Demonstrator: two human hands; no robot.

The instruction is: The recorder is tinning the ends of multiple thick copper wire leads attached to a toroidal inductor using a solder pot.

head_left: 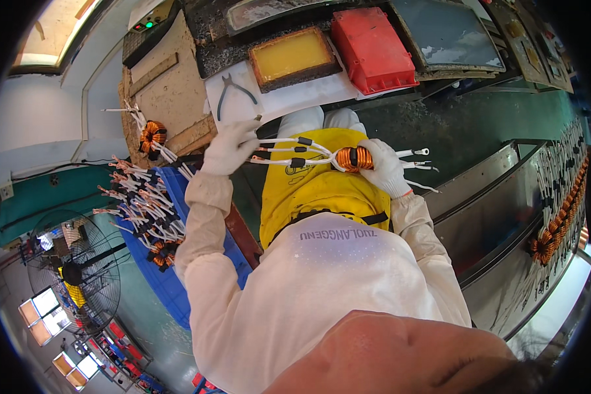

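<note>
A toroidal coil (pixel 353 158) of copper-coloured wire, with a black band round it, is held in front of the yellow apron (pixel 308 190). My right hand (pixel 385 169), in a white glove, grips the coil's right side. White insulated leads (pixel 289 150) with black sleeves run left from it, and more lead ends with metal lugs stick out past my right hand. At the left, my gloved left hand (pixel 232 148) has its fingers closed around the end of the upper lead. Part of that end is hidden by the fingers.
Ahead lie cutting pliers (pixel 235 93), a dark tray with yellow contents (pixel 292 58) and a red bin (pixel 372 49). Another coil (pixel 152 134) rests at left, above a blue crate (pixel 177 289) of coils. More coils (pixel 558 220) line a metal trough at right. A fan (pixel 75 272) stands left.
</note>
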